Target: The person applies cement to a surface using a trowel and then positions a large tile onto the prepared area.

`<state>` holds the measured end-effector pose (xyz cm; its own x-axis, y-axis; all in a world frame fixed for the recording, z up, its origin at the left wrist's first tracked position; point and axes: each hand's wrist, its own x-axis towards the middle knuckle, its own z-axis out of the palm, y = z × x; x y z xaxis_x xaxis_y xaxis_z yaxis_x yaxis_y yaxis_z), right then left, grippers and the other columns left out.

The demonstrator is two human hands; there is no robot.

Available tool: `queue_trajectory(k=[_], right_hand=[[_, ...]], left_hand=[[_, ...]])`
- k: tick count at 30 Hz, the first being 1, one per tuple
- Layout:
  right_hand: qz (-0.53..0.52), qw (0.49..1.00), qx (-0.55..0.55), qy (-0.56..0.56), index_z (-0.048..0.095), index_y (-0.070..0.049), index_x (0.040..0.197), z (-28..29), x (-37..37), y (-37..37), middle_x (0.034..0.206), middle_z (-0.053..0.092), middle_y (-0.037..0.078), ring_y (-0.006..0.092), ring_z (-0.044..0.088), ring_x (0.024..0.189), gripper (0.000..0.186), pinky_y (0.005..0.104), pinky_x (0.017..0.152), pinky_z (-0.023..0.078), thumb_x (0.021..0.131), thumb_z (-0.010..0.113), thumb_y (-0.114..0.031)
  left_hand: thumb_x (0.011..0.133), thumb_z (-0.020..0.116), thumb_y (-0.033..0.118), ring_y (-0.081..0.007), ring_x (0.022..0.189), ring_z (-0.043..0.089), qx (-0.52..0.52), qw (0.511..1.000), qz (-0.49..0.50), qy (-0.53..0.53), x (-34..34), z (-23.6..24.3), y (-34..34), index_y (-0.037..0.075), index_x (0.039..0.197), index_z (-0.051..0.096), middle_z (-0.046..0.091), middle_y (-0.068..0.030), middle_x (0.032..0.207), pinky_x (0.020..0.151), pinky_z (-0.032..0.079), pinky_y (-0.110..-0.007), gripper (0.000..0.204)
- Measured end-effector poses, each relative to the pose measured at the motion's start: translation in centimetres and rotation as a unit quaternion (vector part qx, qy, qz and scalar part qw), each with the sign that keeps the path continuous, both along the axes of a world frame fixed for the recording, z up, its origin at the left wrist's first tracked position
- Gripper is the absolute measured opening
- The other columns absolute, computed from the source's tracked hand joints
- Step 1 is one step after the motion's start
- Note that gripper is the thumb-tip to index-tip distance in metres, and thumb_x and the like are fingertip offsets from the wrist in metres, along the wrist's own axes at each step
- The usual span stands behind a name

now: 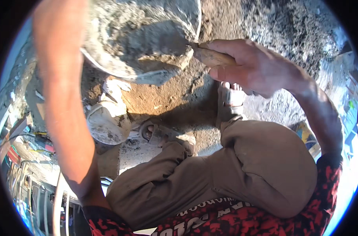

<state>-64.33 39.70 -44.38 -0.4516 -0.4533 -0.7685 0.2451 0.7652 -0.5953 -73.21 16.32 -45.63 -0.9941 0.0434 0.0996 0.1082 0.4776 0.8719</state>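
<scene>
My right hand point(249, 67) is wrapped round the wooden handle of a trowel point(212, 58). The mortar-covered trowel blade reaches left, at the near right side of a round pan point(108, 71) with a pale rim. Wet grey mortar point(120, 19) fills the pan, partly in shadow. My left forearm stretches up along the left side, and my left hand point(62, 13) is at the upper edge beside the pan. Motion smears that hand, and its fingers run out of the picture, so what they do is hidden.
Below the pan lies a whitish, dirt-caked bucket point(108, 124), with a crumpled pale cloth-like thing point(114, 88) at its top. My sandalled feet point(231, 98) rest on sandy ground. Loose grey mortar or gravel point(289, 31) spreads at upper right; wood scraps and clutter point(19, 137) lie left.
</scene>
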Motion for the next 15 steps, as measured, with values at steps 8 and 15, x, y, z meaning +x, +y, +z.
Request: queue_trajectory(k=[8, 15], right_hand=[[0.105, 0.938, 0.133, 0.301, 0.047, -0.001, 0.127, 0.3, -2.9, 0.5, 0.122, 0.055, 0.019, 0.0312, 0.052, 0.115, 0.042, 0.033, 0.085, 0.048, 0.09, 0.052, -0.019], [0.415, 0.831, 0.142, 0.342, 0.05, 0.003, 0.12, -0.8, 1.2, 0.2, 0.121, 0.053, 0.017, 0.0187, 0.057, 0.097, 0.039, 0.0322, 0.075, 0.05, 0.085, 0.051, -0.013]], left_hand=[[0.091, 0.048, 0.034, -0.029, 0.077, 0.059, -0.064, 0.987, 0.109, -0.096, -1.2, 1.2, -0.7, 0.002, 0.09, 0.062, 0.063, -0.0136, 0.082, 0.07, 0.045, -0.042, 0.035], [0.091, 0.043, 0.037, -0.0389, 0.093, 0.061, -0.07, 0.986, 0.115, -0.101, -1.6, -0.5, -2.2, -0.004, 0.1, 0.062, 0.063, -0.0244, 0.096, 0.082, 0.046, -0.042, 0.046]])
